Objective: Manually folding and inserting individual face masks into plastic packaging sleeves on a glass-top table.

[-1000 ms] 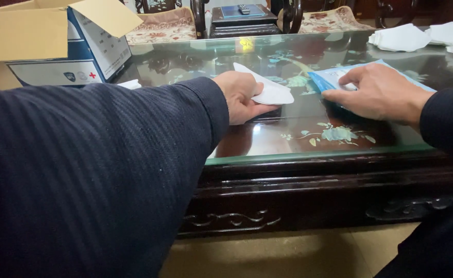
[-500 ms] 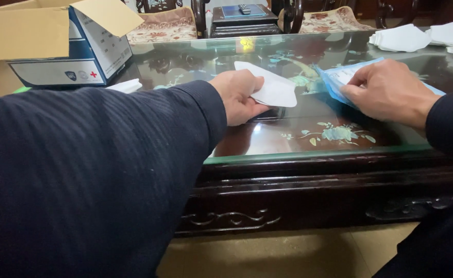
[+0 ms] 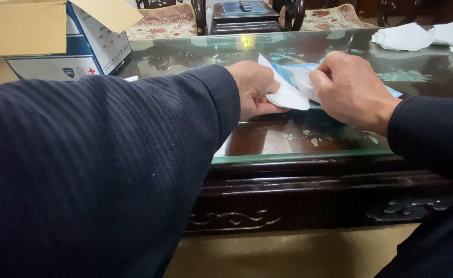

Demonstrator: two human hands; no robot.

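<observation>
Two hands in dark sleeves meet over a glass-topped wooden table [image 3: 309,154]. The left hand [image 3: 254,87] is closed around a folded white mask [image 3: 288,95]. The right hand [image 3: 347,87] pinches a blue and white wrapper [image 3: 298,72] just beside it. An open cardboard box [image 3: 56,36] stands far left; more white masks [image 3: 422,36] lie far right.

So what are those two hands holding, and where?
Left hand grips a white folded piece by its near edge; right hand holds a blue-and-white packet.
</observation>
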